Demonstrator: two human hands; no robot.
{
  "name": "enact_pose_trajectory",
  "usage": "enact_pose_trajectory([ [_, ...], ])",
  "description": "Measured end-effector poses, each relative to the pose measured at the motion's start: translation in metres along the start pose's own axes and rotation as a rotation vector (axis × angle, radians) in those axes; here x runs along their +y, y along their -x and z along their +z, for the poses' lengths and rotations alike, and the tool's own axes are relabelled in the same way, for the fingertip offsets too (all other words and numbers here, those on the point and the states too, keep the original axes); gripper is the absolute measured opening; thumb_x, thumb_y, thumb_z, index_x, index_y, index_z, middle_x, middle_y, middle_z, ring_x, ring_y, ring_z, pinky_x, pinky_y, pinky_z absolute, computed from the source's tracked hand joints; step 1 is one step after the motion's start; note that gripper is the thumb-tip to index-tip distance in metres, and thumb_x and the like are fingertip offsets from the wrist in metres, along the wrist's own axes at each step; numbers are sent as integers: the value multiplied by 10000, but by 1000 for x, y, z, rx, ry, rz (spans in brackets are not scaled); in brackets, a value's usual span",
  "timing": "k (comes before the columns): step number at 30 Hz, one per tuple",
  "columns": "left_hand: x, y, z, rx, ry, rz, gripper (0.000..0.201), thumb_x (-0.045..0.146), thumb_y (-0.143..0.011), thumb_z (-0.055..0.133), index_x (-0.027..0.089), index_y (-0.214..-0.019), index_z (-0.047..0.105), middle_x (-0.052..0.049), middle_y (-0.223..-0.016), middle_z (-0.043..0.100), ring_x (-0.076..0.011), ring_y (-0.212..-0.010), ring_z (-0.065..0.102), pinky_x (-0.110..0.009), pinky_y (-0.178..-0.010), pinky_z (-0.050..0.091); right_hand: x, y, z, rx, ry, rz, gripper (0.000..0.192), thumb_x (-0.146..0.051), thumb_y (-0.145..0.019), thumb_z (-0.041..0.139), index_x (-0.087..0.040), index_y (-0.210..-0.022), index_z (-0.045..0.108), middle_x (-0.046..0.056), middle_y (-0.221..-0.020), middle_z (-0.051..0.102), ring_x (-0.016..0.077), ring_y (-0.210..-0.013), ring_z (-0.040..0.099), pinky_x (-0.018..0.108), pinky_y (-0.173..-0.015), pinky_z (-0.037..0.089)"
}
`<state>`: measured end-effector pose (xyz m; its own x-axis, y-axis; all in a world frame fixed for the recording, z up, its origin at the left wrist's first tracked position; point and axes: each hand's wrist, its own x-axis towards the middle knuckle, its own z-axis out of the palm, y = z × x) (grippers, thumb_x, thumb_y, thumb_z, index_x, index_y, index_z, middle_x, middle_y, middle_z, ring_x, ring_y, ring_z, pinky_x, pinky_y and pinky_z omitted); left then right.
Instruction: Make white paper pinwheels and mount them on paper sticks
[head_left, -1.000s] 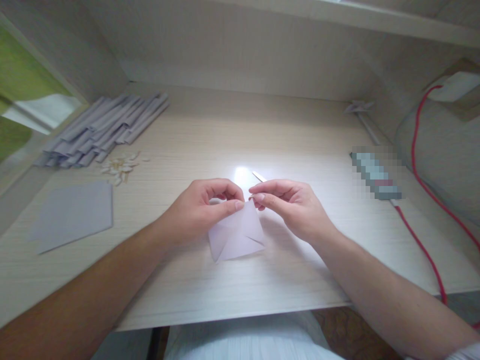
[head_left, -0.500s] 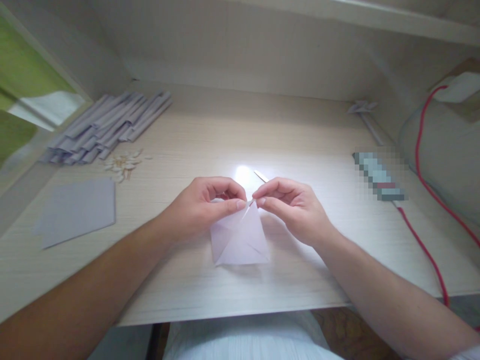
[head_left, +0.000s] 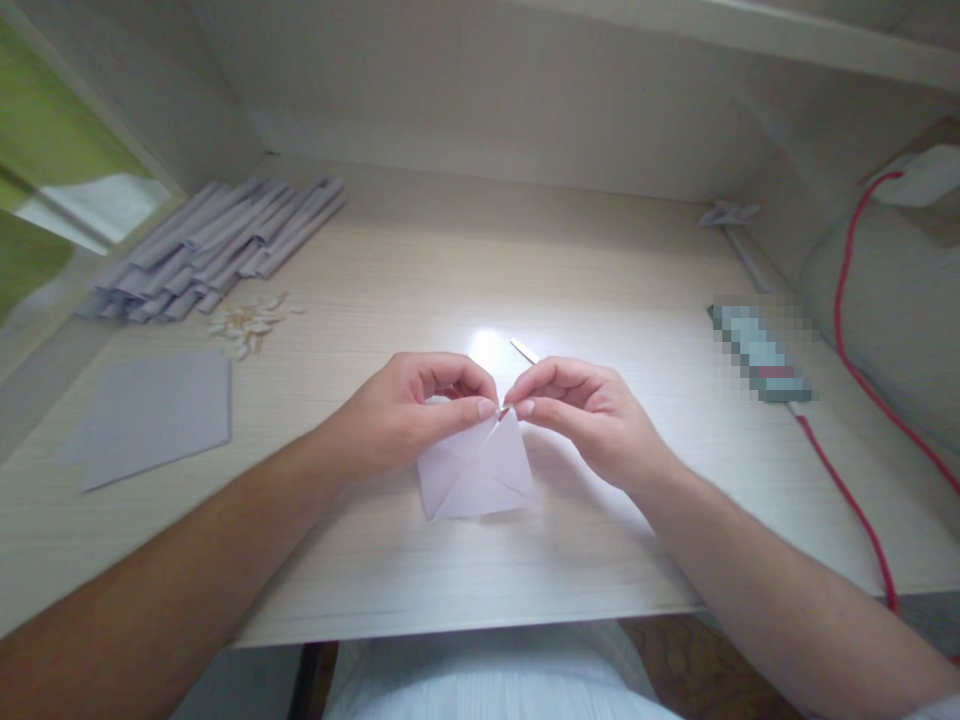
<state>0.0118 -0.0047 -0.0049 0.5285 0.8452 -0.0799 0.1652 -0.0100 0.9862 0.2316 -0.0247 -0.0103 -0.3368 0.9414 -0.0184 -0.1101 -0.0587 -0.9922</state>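
A pale square of paper (head_left: 480,480) with slits running in from its corners hangs between my hands, just above the desk. My left hand (head_left: 427,405) pinches its upper edge between thumb and forefinger. At the far corner, my right hand (head_left: 574,405) has thumb and forefinger closed on the paper beside a slit, and both sets of fingertips nearly meet. Behind the right fingers the tip of a thin metal blade (head_left: 523,350) shows on the desk; the rest of it is hidden.
Rolled paper tubes (head_left: 225,245) are piled at the back left, with small pale pieces (head_left: 251,325) before them. A stack of paper squares (head_left: 161,415) lies at left. A paper pinwheel on a stick (head_left: 739,235), a blurred-out device (head_left: 761,350) and a red cable (head_left: 847,490) are at right.
Both hands keep their pinch, and the fingertips have drawn slightly closer together. The paper's lower edge has lifted a little.
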Motion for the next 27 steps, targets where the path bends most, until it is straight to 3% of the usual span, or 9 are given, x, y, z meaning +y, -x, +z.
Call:
enact_pose_trajectory([
  [10, 1, -1, 0, -13, -81, 15, 151, 329, -877, 724, 193, -819, 755, -12, -818, 727, -165, -794, 643, -269, -722, 471, 0, 1, 1, -80, -46, 70, 184, -297, -802, 863, -182, -882, 744, 17, -800, 743, 154, -756, 689, 298, -733, 552],
  [17, 5, 0, 3, 24, -130, -23, 157, 336, -848, 731, 185, -828, 770, -29, -826, 738, -183, -798, 655, -272, -689, 485, 1, 1, 0, -53, 114, 58, 147, -290, -792, 861, -182, -858, 786, 29, -821, 757, 156, -760, 672, 299, -726, 524],
  [24, 0, 0, 2, 111, -179, 50, 167, 344, -830, 779, 196, -905, 758, -28, -879, 738, -189, -843, 671, -303, -783, 506, 7, -5, -4, -88, -67, 119, 163, -241, -756, 872, -210, -907, 816, 23, -889, 786, 159, -810, 705, 311, -788, 564],
  [27, -3, -2, -1, 222, -179, 105, 217, 340, -810, 804, 199, -963, 743, -30, -929, 746, -202, -901, 690, -337, -888, 515, 9, -6, -8, -78, -110, 149, 148, -229, -770, 851, -215, -916, 833, 25, -891, 792, 143, -786, 696, 301, -789, 560],
])
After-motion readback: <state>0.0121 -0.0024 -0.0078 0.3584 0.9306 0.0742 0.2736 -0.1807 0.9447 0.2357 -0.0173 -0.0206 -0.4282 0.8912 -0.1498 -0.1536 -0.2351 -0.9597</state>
